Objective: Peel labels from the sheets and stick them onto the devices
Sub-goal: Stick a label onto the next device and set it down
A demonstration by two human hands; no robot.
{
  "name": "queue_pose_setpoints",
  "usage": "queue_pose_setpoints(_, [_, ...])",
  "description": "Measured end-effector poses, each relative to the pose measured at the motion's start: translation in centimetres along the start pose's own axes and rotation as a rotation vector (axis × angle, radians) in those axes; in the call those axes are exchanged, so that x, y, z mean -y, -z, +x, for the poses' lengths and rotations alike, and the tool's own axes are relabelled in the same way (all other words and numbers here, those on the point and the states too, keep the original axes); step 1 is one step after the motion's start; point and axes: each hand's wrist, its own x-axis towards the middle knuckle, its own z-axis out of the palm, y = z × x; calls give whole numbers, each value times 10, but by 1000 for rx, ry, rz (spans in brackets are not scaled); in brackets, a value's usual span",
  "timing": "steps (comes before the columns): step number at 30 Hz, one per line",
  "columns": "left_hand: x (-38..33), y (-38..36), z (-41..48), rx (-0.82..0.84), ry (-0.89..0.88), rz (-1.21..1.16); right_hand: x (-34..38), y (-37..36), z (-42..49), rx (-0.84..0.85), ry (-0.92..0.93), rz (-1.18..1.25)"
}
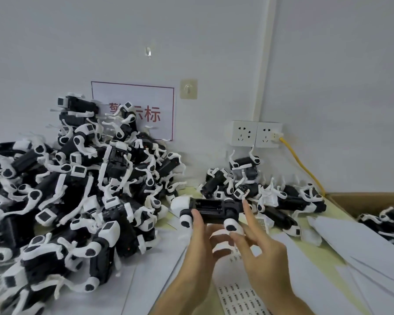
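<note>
Alignment decides the next press: the black plastic dog-shaped device with white moulded legs [214, 209] lies belly-up, its long axis running left to right, held above the pale worktop [328, 253]. The left hand [198, 251] grips it from below, thumb over its near side and fingers [221, 234] curled under the body. The right hand [259, 253] is nearer the device's right end, its fingers loose and spread, the straight forefinger touching the glossy black shell there. Whether a label sits under that tip I cannot tell. Nearer the person than the device lies 1 white paper sheet of small printed labels [241, 298]. Left of the device rises a heap of matching hard, smooth devices [77, 189]; behind it sits a smaller cluster [259, 192].
</note>
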Motion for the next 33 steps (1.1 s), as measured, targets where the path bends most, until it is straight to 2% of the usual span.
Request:
queue_pose_setpoints(3, [-7, 4, 2, -44, -59, -74, -8, 4, 0, 60, 57, -103])
queue_pose_setpoints(8, [-20, 13, -1, 3, -85, -94, -10, 12, 3, 119, 141, -152])
queue_pose_setpoints(11, [-25, 17, -1, 33, -68, -60, -5, 13, 6, 149, 121, -152])
queue_pose_setpoints(15, [-19, 14, -3, 136, -40, -24, 3, 8, 4, 285, 149, -175])
queue_pose_setpoints(21, [-10, 0, -10, 230, 46, 167, 7, 3, -2, 291, 188, -231])
queue_pose_setpoints(25, [-10, 5, -5, 195, 115, 68, 5, 5, 2, 331, 243, -243])
queue_pose_setpoints(28, [-9, 7, -4, 176, 102, 19, 3, 2, 3, 329, 255, -235])
queue_pose_setpoints(33, [-12, 16, 4, 14, 129, -170, -9, 12, 8, 154, 296, -269])
